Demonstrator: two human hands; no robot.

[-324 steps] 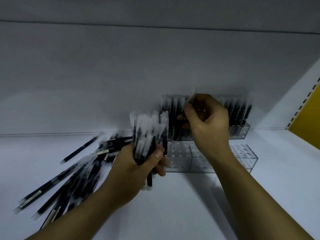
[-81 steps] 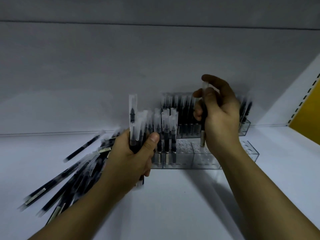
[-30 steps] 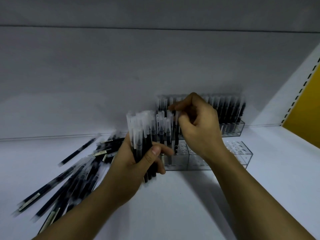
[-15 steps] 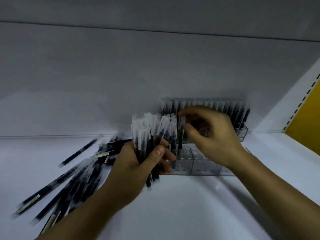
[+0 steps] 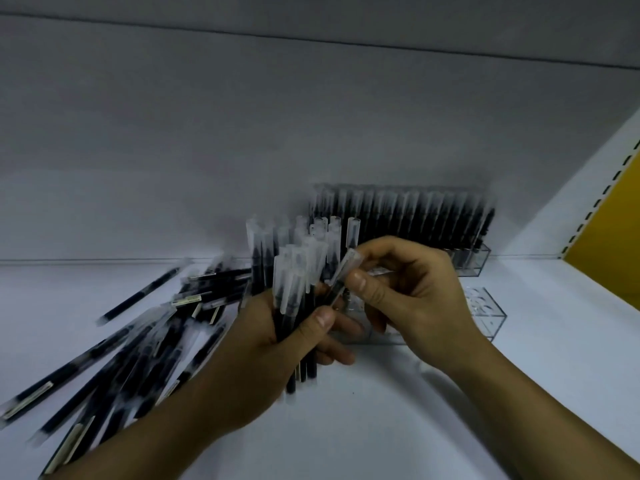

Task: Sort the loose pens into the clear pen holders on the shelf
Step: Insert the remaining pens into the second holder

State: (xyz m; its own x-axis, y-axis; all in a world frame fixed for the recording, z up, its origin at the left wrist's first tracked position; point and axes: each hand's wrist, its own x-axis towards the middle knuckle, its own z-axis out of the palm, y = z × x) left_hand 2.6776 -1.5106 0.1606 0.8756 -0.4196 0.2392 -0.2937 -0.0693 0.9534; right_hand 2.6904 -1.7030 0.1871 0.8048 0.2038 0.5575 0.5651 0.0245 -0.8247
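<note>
My left hand (image 5: 263,355) grips an upright bundle of black pens (image 5: 294,285) with frosted clear caps, held in front of the holders. My right hand (image 5: 412,299) pinches a single pen (image 5: 341,277) between thumb and fingertips, tilted, at the right side of the bundle. A front clear pen holder (image 5: 485,317) with round holes stands partly hidden behind both hands; a few pens (image 5: 334,230) stand at its left end. Behind it, a rear clear holder (image 5: 476,261) against the back wall is packed with a row of pens (image 5: 408,213).
A heap of loose black pens (image 5: 138,341) lies on the white shelf (image 5: 381,427) at the left, reaching the bottom left corner. The grey back wall (image 5: 242,133) rises behind. A white slotted upright (image 5: 595,199) and a yellow panel (image 5: 609,237) close off the right side.
My right hand left the pens standing in the front holder and came back to the bundle, where it now pinches one pen. My left hand with the bundle stayed roughly in place.
</note>
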